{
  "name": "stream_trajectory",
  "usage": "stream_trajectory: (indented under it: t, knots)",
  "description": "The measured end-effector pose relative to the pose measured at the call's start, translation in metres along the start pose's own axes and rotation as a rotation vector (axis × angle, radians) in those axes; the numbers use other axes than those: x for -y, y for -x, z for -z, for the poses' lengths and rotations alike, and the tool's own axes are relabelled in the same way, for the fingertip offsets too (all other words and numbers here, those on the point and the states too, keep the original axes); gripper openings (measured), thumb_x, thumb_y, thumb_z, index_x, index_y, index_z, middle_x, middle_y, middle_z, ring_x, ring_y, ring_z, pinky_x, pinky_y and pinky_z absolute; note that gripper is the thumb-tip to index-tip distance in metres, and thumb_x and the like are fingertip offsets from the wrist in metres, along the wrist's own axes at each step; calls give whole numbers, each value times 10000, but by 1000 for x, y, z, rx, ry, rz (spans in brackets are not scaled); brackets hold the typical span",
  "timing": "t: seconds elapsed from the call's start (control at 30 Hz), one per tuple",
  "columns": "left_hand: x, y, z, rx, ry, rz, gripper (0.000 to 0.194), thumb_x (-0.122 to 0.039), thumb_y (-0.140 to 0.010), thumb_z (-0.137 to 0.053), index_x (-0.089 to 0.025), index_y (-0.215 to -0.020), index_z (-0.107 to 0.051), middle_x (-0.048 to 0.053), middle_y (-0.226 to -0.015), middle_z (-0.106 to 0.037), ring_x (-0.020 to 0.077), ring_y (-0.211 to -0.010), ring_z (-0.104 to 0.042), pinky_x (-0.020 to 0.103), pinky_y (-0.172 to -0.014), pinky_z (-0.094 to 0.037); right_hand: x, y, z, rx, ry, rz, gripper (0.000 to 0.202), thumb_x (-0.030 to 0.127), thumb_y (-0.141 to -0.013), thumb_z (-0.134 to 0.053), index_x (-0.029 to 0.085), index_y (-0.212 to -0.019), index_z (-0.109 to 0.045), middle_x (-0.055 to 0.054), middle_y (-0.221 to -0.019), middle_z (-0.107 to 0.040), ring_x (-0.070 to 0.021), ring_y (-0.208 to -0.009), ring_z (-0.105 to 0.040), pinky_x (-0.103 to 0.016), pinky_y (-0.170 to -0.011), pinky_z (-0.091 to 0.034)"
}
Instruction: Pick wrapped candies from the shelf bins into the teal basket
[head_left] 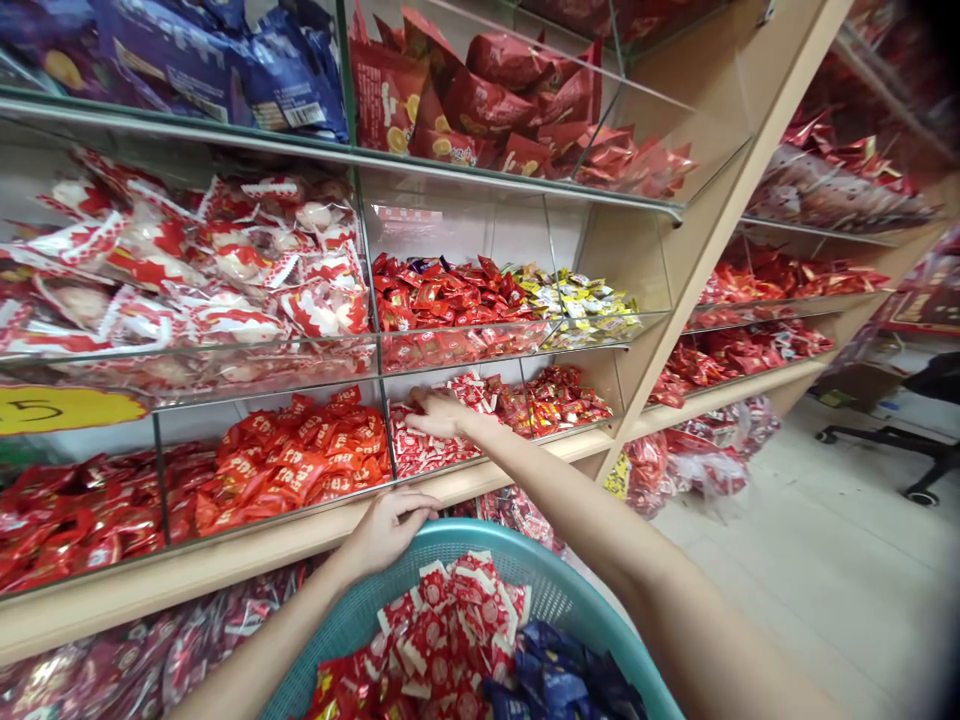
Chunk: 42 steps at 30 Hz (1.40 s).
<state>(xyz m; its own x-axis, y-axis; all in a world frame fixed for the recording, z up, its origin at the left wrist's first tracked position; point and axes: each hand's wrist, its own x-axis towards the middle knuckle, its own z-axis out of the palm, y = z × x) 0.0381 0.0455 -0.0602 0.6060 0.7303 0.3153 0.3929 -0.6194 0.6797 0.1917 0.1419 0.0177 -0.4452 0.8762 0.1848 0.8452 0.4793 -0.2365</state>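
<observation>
My right hand (437, 413) reaches into a lower shelf compartment, its fingers stretched over small red-and-white wrapped sweets (420, 450). My left hand (390, 525) rests at the wooden shelf edge (292, 540), beside the rim of a teal plastic basket (555, 570); its fingers are bent and partly together, and what they hold, if anything, is hidden. Inside the basket lie red-and-white packets (450, 620), dark blue packets (562, 675) and some red and yellow ones (345, 690).
Glass dividers split the shelves. Orange-red packets (300, 455) lie left of my right hand, red-and-yellow sweets (566, 400) to its right. A glass shelf (487, 345) runs above it. Bagged goods (690, 460) and a wheeled chair base (900, 450) stand at the right.
</observation>
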Motion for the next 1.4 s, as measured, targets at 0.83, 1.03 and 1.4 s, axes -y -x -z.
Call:
stream_trajectory:
  t: [0.83,1.03,1.4]
  knots:
    - [3,0,-1,-6,10,8,265,-246,-835,-453,-181,-943,-687,46,-818,-687,151,-771,-604,242,-725,-459,-47,3,-12,-233,136,-390,539,598,-819,-274,185,-1034,-547,-116,-1086,-580,-302,-1085,-421,-461,-884,-258]
    - [5,0,-1,-8,-8,9,269,-256,-836,-454,-183,-947,-688,46,-820,-690,156,-780,-606,241,-730,-457,-45,12,-12,-199,113,-339,503,596,-795,-330,243,-1076,-551,-93,-1140,-554,-306,-1109,-419,-491,-890,-266]
    - [0,-2,-1,-13,-18,16,255,-259,-829,-465,-178,-910,-693,45,-805,-686,153,-765,-608,237,-717,-462,-34,38,-10,-195,90,-258,426,539,-810,-383,242,-1042,-583,-86,-1129,-561,-284,-1095,-441,-450,-885,-287]
